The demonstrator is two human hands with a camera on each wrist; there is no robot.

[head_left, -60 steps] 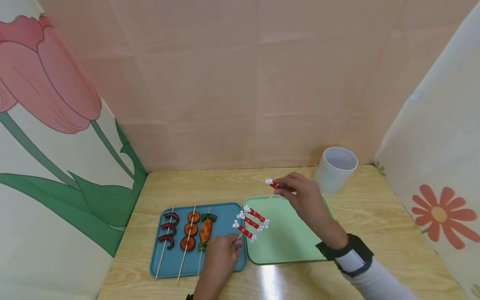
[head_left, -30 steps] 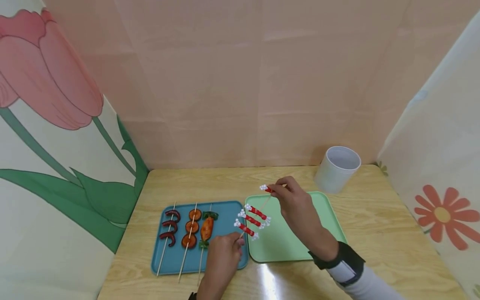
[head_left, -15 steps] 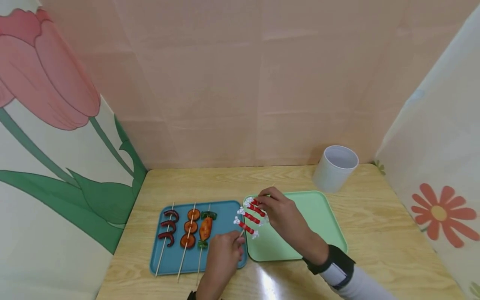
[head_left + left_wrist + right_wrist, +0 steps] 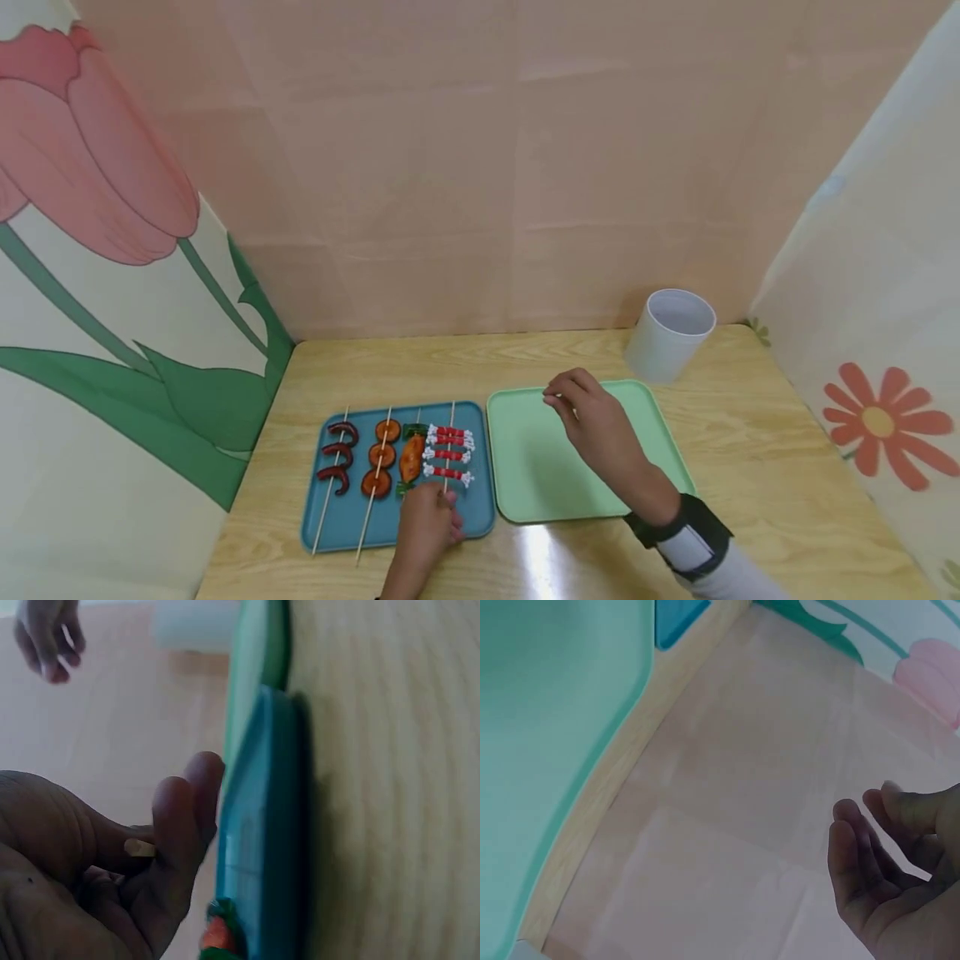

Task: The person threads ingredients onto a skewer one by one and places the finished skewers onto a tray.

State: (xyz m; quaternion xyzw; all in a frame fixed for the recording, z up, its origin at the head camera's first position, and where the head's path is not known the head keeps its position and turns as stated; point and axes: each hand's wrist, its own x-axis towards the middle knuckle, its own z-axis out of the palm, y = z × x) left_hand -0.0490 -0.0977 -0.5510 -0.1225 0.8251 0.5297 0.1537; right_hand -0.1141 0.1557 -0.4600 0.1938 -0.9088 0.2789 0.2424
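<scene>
My left hand [image 4: 427, 521] pinches the bare lower end of a skewer of several red pieces with white frilled ends [image 4: 448, 456] over the right part of the blue tray [image 4: 482, 479]. In the left wrist view the stick's cut end [image 4: 139, 848] pokes out between thumb and fingers. Over the green tray [image 4: 525, 467] hovers my right hand [image 4: 603, 433], holding nothing, its fingers loosely bent with thumb and fingertips apart in the right wrist view. Left of the held skewer lie a skewer with an orange piece between green ones [image 4: 412, 458], one of round brown slices [image 4: 382, 456], and one of dark red curled pieces [image 4: 337, 454].
A white cup [image 4: 670, 337] stands behind the green tray at the back right of the wooden table [image 4: 600, 558]. The two trays sit side by side. A plain pinkish wall [image 4: 480, 167] rises behind, with flower-printed panels on both sides.
My left hand has carried the red-and-white skewer leftward from between the trays to the blue tray, turning it nearly straight. My right hand has let go of its pieces and drawn back right.
</scene>
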